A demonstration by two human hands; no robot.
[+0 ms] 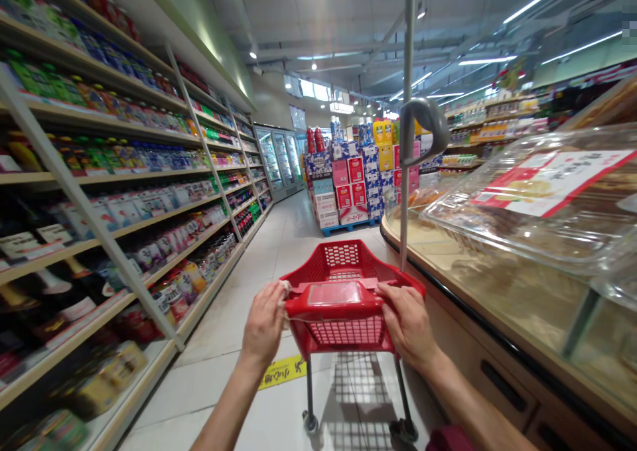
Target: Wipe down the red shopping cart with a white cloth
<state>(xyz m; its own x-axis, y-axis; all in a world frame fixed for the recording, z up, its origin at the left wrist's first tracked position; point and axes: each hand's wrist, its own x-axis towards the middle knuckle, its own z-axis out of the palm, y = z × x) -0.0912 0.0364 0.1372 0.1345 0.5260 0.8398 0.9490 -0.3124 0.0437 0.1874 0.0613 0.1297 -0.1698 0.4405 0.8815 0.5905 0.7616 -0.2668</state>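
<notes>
In front of me stands a red plastic shopping cart [338,331] on dark legs with small casters. Its basket looks empty through the grid walls. My left hand [266,318] is closed over the left end of the handle, with a bit of whitish, tissue-like material under its fingers. At the right end, my right hand [408,318] wraps the handle, thumb toward the middle. Between the hands, a rectangular label panel [334,294] sits on the handle.
Shelves [149,159] of drinks line the left side. A counter [478,318] with clear packaged food boxes [537,192] runs along the right, beside a grey pole [405,205]. Ahead are stacked cartons [348,186] on a blue pallet and glass-door fridges [281,159]. A yellow floor sticker [283,373] lies beneath.
</notes>
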